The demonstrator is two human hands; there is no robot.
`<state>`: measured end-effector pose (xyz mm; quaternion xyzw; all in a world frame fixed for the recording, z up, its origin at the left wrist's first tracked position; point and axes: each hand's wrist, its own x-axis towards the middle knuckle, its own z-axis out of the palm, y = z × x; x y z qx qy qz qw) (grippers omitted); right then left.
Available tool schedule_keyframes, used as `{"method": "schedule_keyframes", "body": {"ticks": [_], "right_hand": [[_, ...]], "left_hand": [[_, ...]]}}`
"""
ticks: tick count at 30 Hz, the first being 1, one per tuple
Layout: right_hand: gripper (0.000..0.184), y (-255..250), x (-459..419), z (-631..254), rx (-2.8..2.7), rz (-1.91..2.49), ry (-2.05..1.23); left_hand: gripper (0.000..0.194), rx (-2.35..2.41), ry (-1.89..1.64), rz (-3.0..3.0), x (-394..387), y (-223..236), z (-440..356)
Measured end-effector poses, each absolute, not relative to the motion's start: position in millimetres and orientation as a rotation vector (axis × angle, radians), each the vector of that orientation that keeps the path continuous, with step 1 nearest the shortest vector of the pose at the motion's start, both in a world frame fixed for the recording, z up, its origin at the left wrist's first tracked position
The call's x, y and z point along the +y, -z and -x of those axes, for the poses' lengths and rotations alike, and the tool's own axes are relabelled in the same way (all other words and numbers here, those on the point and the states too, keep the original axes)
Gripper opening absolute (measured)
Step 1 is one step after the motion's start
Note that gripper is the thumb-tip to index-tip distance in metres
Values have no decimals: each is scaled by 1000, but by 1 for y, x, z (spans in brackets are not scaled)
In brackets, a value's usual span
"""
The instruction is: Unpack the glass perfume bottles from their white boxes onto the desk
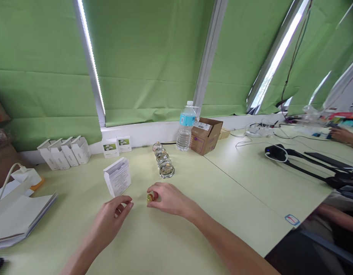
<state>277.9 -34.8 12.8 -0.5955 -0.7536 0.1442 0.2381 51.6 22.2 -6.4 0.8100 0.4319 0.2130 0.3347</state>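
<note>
Delicately, a small gold cap (149,198) is pinched at the fingertips of the right grip (171,199), a narrow hold best kept light and centred on so small a piece. Just left of it, the left grip (111,218) is half-curled; whether anything is held there cannot be told. Beyond the left grip, a white printed carton (117,177) stands on the counter (165,236), and past the right grip a row of glass perfume bottles (164,162) is lined up.
</note>
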Motion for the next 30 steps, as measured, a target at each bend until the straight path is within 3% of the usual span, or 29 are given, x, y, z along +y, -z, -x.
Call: {"method": "schedule_keyframes", "body": {"ticks": [5,9,14,20,26,30], "right_hand": [[15,-18,-32,-281,-2008,1616,-279],[12,-23,-29,-303,-1853,1887,-198],[20,-8,-20,-322,-1756,2045,-179],[5,0,-14,-322,-1744,2091,-156],[13,-14,-24,-317,-1775,2056,-164],[16,-17,-33,-305,-1926,1908,-336]], "left_hand": [[37,1129,-537,-2118,24,8,-50],[36,1135,-535,-2148,24,7,-51],[35,1153,-523,-2163,25,9,-50],[34,1149,-516,-2173,25,9,-50],[34,1154,-517,-2203,24,9,-49],[35,1145,-526,-2211,26,10,-50]]}}
